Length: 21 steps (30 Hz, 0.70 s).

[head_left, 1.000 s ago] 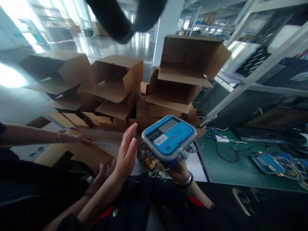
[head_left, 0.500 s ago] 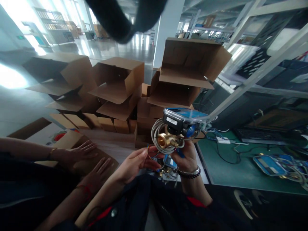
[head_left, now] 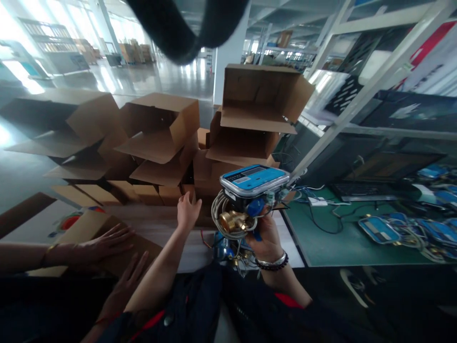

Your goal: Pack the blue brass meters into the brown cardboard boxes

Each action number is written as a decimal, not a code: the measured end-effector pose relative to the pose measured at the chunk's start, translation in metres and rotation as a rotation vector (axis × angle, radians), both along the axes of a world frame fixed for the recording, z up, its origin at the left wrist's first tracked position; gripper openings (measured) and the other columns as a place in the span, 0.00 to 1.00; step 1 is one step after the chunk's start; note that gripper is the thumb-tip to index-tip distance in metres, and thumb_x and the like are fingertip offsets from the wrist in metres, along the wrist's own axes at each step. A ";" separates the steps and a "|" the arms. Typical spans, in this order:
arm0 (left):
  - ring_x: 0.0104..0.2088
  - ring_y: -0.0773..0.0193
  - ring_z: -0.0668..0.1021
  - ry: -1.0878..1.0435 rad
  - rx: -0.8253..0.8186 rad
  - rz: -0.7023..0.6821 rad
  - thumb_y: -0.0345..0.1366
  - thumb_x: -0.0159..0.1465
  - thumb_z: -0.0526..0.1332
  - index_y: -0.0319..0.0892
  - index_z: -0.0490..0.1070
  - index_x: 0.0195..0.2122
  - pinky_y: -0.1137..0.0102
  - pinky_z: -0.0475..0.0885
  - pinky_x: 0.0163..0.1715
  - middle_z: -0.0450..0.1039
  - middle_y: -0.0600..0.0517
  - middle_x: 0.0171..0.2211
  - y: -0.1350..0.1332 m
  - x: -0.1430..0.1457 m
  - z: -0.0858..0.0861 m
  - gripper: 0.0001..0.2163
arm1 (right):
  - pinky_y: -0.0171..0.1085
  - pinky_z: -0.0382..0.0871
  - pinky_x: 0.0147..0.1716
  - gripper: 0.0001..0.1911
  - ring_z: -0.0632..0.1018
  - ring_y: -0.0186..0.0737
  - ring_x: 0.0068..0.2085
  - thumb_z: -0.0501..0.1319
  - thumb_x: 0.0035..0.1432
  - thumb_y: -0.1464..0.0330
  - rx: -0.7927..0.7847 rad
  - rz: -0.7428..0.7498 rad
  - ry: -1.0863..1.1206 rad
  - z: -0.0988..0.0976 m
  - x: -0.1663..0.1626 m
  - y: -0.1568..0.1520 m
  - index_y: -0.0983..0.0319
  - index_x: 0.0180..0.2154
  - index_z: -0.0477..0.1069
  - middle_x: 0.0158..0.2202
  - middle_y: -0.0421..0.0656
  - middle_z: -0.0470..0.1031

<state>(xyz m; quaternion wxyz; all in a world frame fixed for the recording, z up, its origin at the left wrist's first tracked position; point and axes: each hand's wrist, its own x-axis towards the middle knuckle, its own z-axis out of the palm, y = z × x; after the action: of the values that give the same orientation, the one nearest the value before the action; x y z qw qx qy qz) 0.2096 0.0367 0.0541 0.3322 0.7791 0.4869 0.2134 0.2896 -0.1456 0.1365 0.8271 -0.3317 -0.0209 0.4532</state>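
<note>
My right hand [head_left: 268, 238] grips a meter [head_left: 255, 178] from its near side, by the part under the head. The meter has a blue face under a clear cover, a brass threaded pipe body and coiled grey cable. My left hand [head_left: 188, 212] is raised to the left of it, thumb and fingers apart, holding nothing. Its fingertips are near a small carton [head_left: 169, 195] in the row at the back of the table; whether they touch it I cannot tell. Below the held meter lie more meters [head_left: 223, 245] with brass fittings and cables, partly hidden.
Open cardboard boxes [head_left: 160, 107] are stacked along the far side. A co-worker's hands [head_left: 107, 243] rest on a carton [head_left: 143, 243] at the left. On the green bench [head_left: 328, 250] at the right are several meters [head_left: 380, 228], cables and a keyboard [head_left: 357, 190].
My left hand has left the meter's cable and moved up and left towards the cartons. The meter in my right hand now shows more of its blue face. The view has shifted right.
</note>
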 end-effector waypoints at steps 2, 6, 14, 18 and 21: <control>0.49 0.51 0.73 0.203 0.025 -0.008 0.41 0.61 0.57 0.31 0.62 0.56 0.63 0.68 0.46 0.68 0.35 0.50 0.013 0.013 -0.019 0.25 | 0.44 0.72 0.46 0.13 0.79 0.46 0.40 0.68 0.43 0.61 0.012 0.039 0.003 0.001 -0.002 -0.001 0.59 0.32 0.75 0.30 0.39 0.80; 0.39 0.53 0.77 0.299 0.028 -0.047 0.34 0.63 0.52 0.34 0.74 0.37 0.67 0.68 0.36 0.73 0.37 0.40 0.017 0.011 -0.043 0.13 | 0.46 0.72 0.46 0.15 0.78 0.49 0.43 0.67 0.43 0.60 0.067 0.127 -0.055 0.005 -0.006 -0.002 0.60 0.33 0.75 0.29 0.41 0.80; 0.34 0.59 0.75 0.228 0.211 0.063 0.35 0.64 0.48 0.39 0.70 0.28 0.69 0.66 0.34 0.72 0.45 0.30 -0.002 -0.084 -0.058 0.14 | 0.46 0.72 0.44 0.12 0.77 0.50 0.44 0.65 0.45 0.60 -0.174 -0.124 -0.628 -0.005 -0.008 -0.010 0.57 0.33 0.74 0.32 0.44 0.79; 0.28 0.61 0.74 0.174 0.215 0.121 0.34 0.63 0.49 0.42 0.67 0.27 0.70 0.65 0.30 0.70 0.49 0.26 -0.014 -0.122 -0.062 0.11 | 0.48 0.72 0.45 0.20 0.78 0.51 0.42 0.68 0.39 0.64 -0.242 -0.294 -0.936 -0.007 -0.014 -0.001 0.59 0.38 0.73 0.36 0.45 0.79; 0.27 0.62 0.74 0.141 0.213 0.120 0.33 0.63 0.50 0.44 0.67 0.28 0.69 0.66 0.30 0.70 0.50 0.25 -0.021 -0.134 -0.063 0.10 | 0.45 0.74 0.40 0.20 0.78 0.48 0.39 0.67 0.42 0.64 -0.198 -0.248 -0.970 -0.006 -0.023 0.010 0.61 0.41 0.73 0.35 0.45 0.79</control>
<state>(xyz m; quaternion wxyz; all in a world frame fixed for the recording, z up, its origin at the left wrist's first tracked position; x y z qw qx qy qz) 0.0758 0.0152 -0.0090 0.1992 0.7926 0.5292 0.2281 0.2667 -0.1351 0.1308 0.7345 -0.5807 -0.3196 0.1454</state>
